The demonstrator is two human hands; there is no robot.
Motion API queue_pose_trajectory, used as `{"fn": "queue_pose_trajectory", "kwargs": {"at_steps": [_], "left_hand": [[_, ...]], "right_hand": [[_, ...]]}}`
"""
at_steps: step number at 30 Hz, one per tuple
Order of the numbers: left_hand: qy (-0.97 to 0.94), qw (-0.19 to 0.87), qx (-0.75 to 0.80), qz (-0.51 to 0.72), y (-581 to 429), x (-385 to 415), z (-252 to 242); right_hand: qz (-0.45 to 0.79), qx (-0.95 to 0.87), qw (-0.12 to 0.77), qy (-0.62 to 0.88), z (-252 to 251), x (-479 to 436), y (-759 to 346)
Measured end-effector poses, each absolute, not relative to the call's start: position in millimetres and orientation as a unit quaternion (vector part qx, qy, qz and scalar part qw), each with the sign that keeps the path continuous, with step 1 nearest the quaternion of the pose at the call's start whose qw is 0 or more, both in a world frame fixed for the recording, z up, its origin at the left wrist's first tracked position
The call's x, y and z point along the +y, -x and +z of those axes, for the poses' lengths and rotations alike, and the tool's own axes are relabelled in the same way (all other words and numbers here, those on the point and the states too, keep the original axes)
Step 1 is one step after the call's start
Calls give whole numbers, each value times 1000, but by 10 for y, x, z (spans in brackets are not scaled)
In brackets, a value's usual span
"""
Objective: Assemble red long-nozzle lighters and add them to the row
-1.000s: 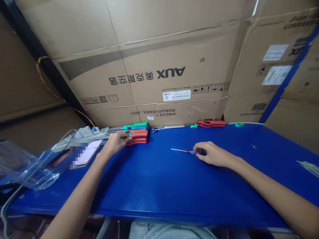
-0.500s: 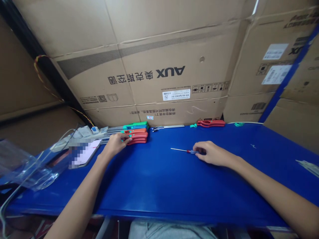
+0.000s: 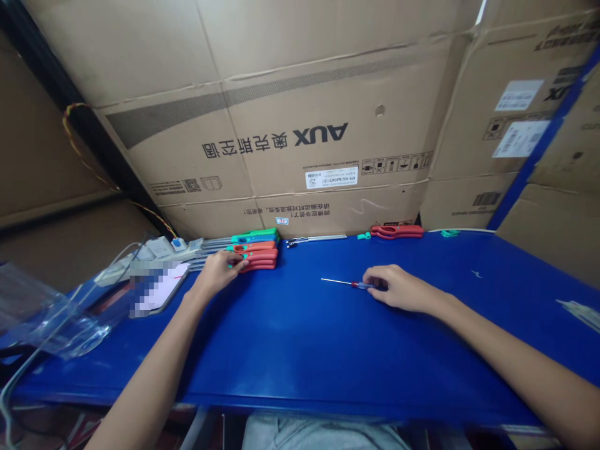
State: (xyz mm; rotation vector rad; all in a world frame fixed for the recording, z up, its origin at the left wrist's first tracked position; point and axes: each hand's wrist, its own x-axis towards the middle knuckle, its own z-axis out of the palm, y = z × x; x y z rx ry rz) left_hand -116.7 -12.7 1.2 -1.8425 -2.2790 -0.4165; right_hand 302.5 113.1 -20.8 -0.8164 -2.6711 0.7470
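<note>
My left hand is at a row of long-stemmed gas lighters on the left of the table, its fingers closed on the red handle of a lighter. Behind that handle lie an orange lighter, a blue lighter and a green lighter, with their metal stems pointing left. My right hand holds a small screwdriver by its clear handle. Its thin shaft points left, just over the table, and the fingers hide the handle's rear end.
A red lighter handle and small green pieces lie along the cardboard wall. Thin metal rods lie between. On the left are a phone, a power strip and a clear plastic bag. Pale strips lie far right.
</note>
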Motion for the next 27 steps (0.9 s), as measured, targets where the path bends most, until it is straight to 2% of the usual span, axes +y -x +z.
{"fn": "queue_pose_trajectory", "kwargs": {"at_steps": [27], "left_hand": [[657,210,-681,-248,1041,-211,51]], "right_hand": [[249,-918,128,281,-160,1075,-3012]]}}
